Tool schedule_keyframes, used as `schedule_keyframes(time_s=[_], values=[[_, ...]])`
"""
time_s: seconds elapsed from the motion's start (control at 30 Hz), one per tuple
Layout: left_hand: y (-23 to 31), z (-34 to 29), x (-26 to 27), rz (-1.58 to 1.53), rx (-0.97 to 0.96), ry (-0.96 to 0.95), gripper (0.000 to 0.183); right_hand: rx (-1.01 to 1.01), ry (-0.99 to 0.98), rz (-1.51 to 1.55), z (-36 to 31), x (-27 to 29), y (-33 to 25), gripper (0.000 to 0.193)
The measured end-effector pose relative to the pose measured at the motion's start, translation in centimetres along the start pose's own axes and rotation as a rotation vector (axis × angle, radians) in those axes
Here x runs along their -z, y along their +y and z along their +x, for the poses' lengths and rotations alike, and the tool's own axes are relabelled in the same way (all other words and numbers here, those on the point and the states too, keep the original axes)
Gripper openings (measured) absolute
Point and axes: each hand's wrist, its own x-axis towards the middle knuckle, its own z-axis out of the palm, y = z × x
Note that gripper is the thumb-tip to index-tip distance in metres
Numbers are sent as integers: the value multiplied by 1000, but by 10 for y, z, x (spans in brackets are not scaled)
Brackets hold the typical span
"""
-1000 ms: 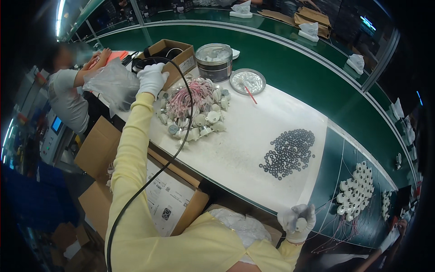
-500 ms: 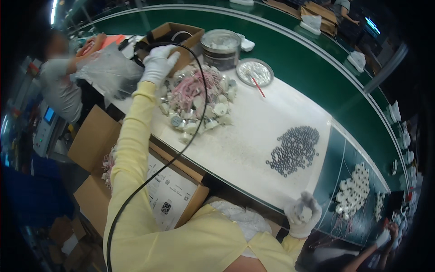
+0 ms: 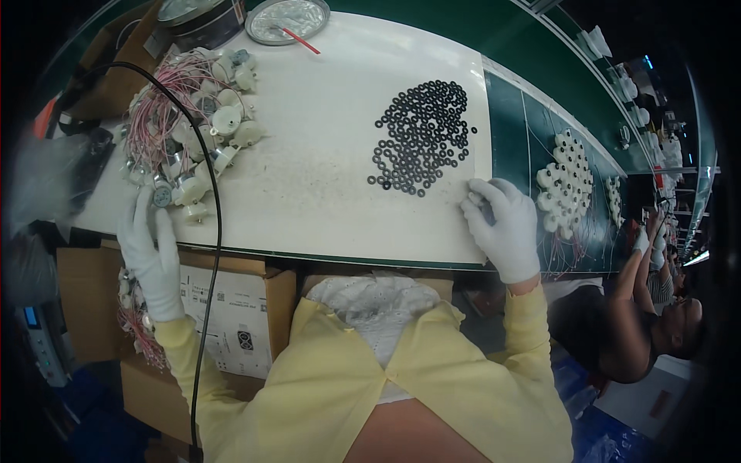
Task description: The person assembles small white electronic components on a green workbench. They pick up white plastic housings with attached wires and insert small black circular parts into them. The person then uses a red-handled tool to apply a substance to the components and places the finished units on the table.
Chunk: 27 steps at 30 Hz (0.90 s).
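Observation:
My left hand (image 3: 150, 258), in a white glove, is at the table's front left edge with thumb and fingers apart. Its fingertips reach the near side of a heap of small white-and-metal motors (image 3: 226, 120) with pink wires. I cannot tell whether they touch the nearest motor (image 3: 161, 194). On the right, my gloved right hand (image 3: 503, 228) rests over the front edge of the white table (image 3: 324, 208), its fingers curled toward the thumb. Anything between those fingertips is too small or hidden to make out. Beyond that hand lies a spread of small black rings (image 3: 424, 131).
A black cable (image 3: 218, 231) hangs across the left side. Behind the heap stand a cardboard box (image 3: 116, 92), a round tin (image 3: 204, 27) and a shallow dish (image 3: 270, 35) with a red stick (image 3: 301, 41). White parts (image 3: 567, 185) sit on the green surface at right, near a co-worker (image 3: 629, 309).
My left hand has come back from the cardboard box to the near side of the motor heap. The right hand has moved forward over the table edge, nearer the rings. The view has swung.

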Motion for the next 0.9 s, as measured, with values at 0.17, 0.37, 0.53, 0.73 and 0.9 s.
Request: schedule_keyframes(time_s=[0.17,0.37,0.53,0.73,0.9], values=[[34,-17,-11,-12,102,59,49,-200,-64,133,-7,1,8,26],[31,-11,-24,51,80,90,47,-663,-266,990,6,25,-2,33],[34,-17,-34,52,89,170,41,-654,-289,1064,15,24,-11,34],[22,-24,-45,17,45,254,38,-607,-337,1052,17,10,-12,32],[23,-24,-48,33,45,292,36,-180,-297,576,21,6,-20,21]])
